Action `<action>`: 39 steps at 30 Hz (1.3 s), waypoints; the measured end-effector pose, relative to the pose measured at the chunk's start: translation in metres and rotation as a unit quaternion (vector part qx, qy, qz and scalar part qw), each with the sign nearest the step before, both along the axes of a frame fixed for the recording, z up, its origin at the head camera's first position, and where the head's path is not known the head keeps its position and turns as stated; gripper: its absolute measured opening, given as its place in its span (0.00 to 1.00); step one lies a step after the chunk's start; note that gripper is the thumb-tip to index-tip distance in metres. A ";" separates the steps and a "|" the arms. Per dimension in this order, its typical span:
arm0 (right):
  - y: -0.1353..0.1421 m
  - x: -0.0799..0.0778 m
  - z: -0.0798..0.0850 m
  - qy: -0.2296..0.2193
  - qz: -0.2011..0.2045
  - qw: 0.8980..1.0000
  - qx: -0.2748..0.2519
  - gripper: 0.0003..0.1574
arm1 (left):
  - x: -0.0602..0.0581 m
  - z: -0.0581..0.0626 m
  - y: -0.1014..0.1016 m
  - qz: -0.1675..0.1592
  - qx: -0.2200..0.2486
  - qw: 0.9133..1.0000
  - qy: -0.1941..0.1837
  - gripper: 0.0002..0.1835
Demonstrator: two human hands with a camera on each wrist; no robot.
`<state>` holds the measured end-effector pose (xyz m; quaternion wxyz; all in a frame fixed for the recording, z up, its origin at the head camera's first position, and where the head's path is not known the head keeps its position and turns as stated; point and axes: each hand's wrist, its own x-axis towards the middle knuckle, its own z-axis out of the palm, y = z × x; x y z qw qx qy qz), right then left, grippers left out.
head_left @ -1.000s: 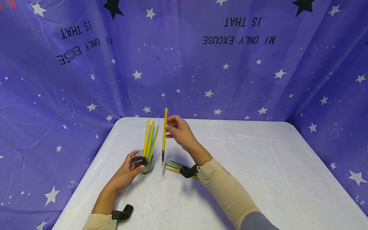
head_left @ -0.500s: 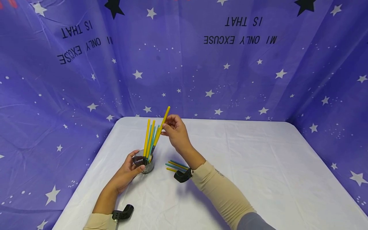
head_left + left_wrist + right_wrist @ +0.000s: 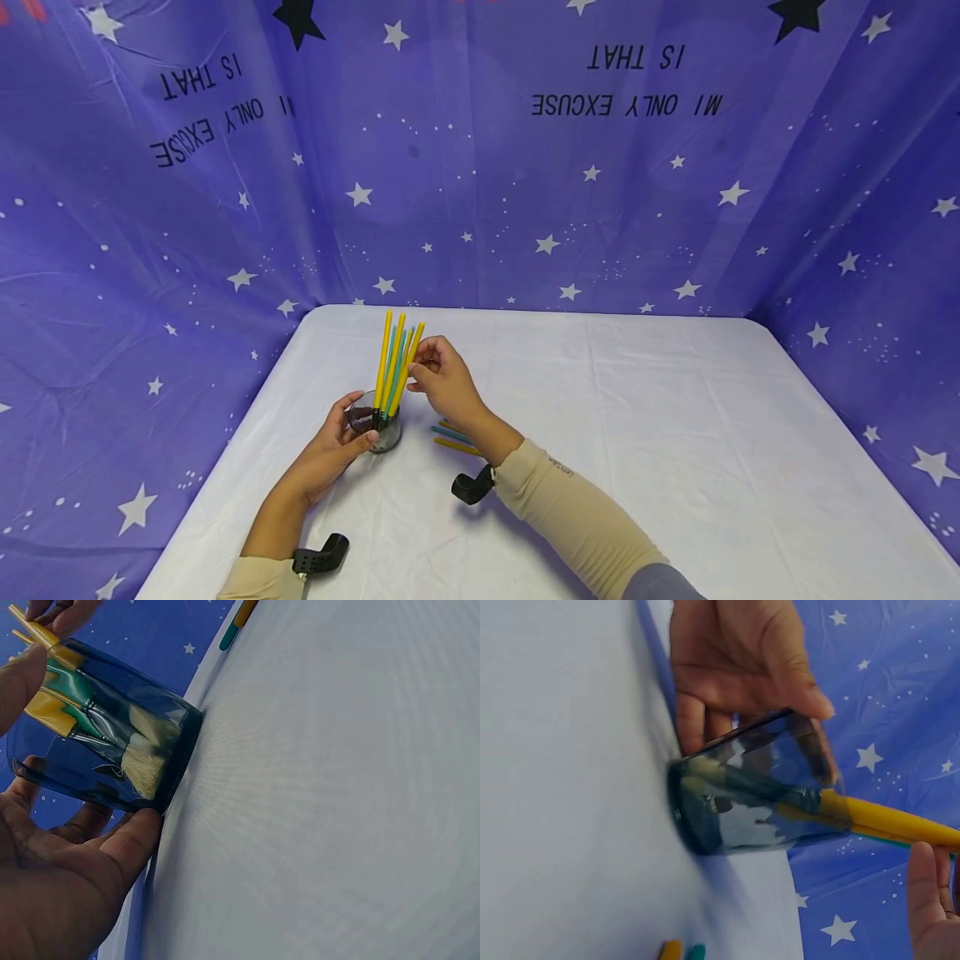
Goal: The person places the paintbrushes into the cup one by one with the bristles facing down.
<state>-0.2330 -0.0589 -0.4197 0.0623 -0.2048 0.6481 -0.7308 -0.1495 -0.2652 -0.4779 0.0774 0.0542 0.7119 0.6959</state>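
My left hand grips a dark, clear glass on the table, thumb on the near side and fingers round the back. Several paintbrushes with yellow and teal handles lean in it, bristles down; pale bristles show through its wall in the left wrist view. To the right of the glass, my right hand pinches the yellow handle of a paintbrush between thumb and fingers. This brush's lower end is inside the glass, slanting up to the right among the others. In the right wrist view, its yellow handle reaches my fingertips.
More yellow and teal brushes lie on the white-covered table, partly hidden under my right wrist. Black wrist cameras sit on both wrists. A purple curtain with stars surrounds the back and sides.
My right hand has brought the yellow paintbrush leftward from beside the glass, tipped it over the rim and lowered it inside. My left hand has kept its hold on the glass.
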 end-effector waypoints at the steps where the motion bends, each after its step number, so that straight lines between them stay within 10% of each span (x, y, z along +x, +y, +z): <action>1: 0.001 0.000 -0.001 -0.001 0.001 1.000 0.010 0.10 | 0.000 0.000 0.000 -0.001 0.001 1.000 0.001 0.41; 24: 0.073 -0.021 -0.032 -0.015 0.151 0.943 0.296 0.13 | 0.000 0.000 -0.001 -0.001 -0.013 1.000 -0.002 0.41; 34: 0.093 -0.029 -0.029 0.041 0.174 0.873 0.455 0.07 | 0.001 0.001 -0.001 0.000 -0.014 1.000 -0.004 0.41; 39: 0.092 -0.030 -0.031 0.045 0.191 0.856 0.478 0.07 | 0.000 0.001 -0.001 -0.001 -0.013 1.000 -0.004 0.41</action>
